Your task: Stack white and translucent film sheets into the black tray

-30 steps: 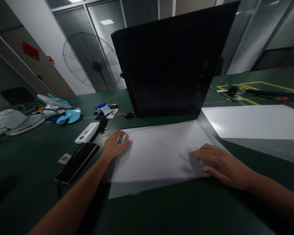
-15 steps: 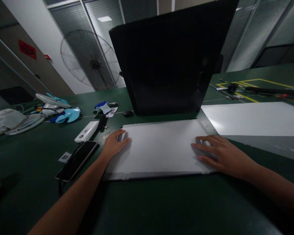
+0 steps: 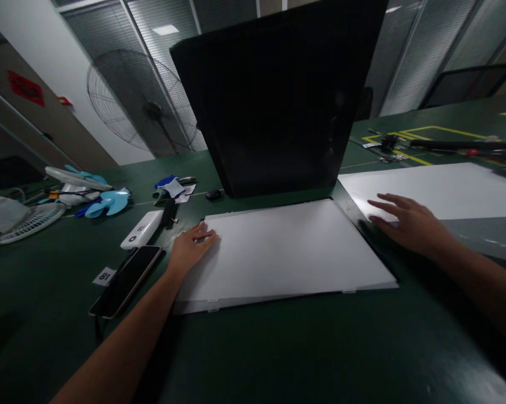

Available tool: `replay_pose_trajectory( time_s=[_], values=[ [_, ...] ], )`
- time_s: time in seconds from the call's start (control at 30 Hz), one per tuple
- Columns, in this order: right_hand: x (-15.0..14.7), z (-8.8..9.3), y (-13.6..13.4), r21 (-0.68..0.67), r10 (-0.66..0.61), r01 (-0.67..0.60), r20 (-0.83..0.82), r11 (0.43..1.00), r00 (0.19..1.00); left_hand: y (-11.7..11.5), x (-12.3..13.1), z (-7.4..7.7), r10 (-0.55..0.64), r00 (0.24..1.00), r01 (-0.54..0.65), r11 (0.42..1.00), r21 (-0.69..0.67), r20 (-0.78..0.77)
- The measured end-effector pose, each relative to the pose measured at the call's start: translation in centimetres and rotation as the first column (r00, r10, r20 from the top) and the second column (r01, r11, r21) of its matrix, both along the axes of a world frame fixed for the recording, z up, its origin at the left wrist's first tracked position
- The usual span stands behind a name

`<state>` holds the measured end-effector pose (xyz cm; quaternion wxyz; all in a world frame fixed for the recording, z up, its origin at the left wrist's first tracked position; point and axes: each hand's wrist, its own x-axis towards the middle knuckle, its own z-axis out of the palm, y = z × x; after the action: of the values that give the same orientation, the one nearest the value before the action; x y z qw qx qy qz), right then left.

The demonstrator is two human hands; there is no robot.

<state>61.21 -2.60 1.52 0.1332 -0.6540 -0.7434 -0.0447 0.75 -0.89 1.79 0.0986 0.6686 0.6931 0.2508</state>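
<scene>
A stack of white sheets (image 3: 286, 247) lies flat on the dark green table in front of me, over a thin dark-edged panel whose rim shows along the right side. My left hand (image 3: 193, 246) rests on the stack's left edge, fingers stretched out, holding nothing. Off the stack to the right, my right hand (image 3: 408, 221) hovers with its fingers spread and nothing in them. Beneath and beyond that hand lies a second white glossy sheet (image 3: 442, 188), with a greyish translucent sheet (image 3: 484, 238) along its near side.
A large black panel (image 3: 278, 106) stands upright behind the stack. On the left are a phone (image 3: 127, 280), a white power bank (image 3: 141, 230), a numbered paper tag (image 3: 104, 276) and light-blue fan blades (image 3: 109, 203) among fan parts. Yellow tape (image 3: 438, 130) marks the far right.
My right hand has lifted off the stack's right edge and moved right, towards the glossy sheet. My left hand stays on the left edge. The view has shifted slightly.
</scene>
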Motion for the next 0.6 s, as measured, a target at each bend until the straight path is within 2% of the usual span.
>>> replay_pose_trajectory(
  time_s=[0.1, 0.17, 0.37, 0.6],
  values=[
    [1.7, -0.7, 0.9, -0.160, -0.239, 0.242, 0.040, 0.957, 0.970, -0.1, 0.2, 0.1, 0.028, 1.000, -0.028, 1.000, -0.009, -0.007],
    [2.1, -0.9, 1.2, -0.216, -0.307, 0.310, 0.047, 0.926, 0.950, -0.2, 0.3, 0.3, 0.042, 0.999, -0.042, 0.999, -0.011, -0.009],
    [1.1, -0.2, 0.8, -0.236, -0.390, 0.388, 0.041, 0.891, 0.920, -0.5, 0.6, 0.7, 0.063, 0.998, -0.063, 0.998, -0.007, -0.017],
    [0.5, 0.5, 0.4, -0.177, -0.386, 0.379, -0.001, 0.908, 0.923, -0.6, 0.6, 0.8, 0.040, 0.999, -0.040, 0.999, 0.005, -0.019]
  ],
)
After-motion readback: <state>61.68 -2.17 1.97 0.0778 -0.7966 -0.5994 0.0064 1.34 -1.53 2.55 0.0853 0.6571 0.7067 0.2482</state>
